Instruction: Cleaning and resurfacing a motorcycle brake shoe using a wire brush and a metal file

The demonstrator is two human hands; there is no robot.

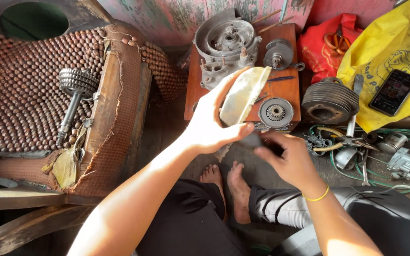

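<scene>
My left hand (209, 124) grips a pale, curved metal cover (244, 95), held on edge in front of me. My right hand (285, 159), with a yellow band at the wrist, pinches a small dark object (252, 140) against the cover's lower edge; what that object is I cannot tell. Both hands hover above my bare feet (226, 185) and a low wooden stool (288, 87). On the stool lie a grey engine casing (226, 45), a round clutch part (275, 112) and a smaller round part (277, 54).
A geared shaft (74, 95) lies on a beaded seat mat (20, 90) at left. To the right are a finned cylinder (329, 100), a phone (393, 92) on a yellow bag (385, 52), a red bag (326, 45), green hose (404, 135), pliers and small metal parts.
</scene>
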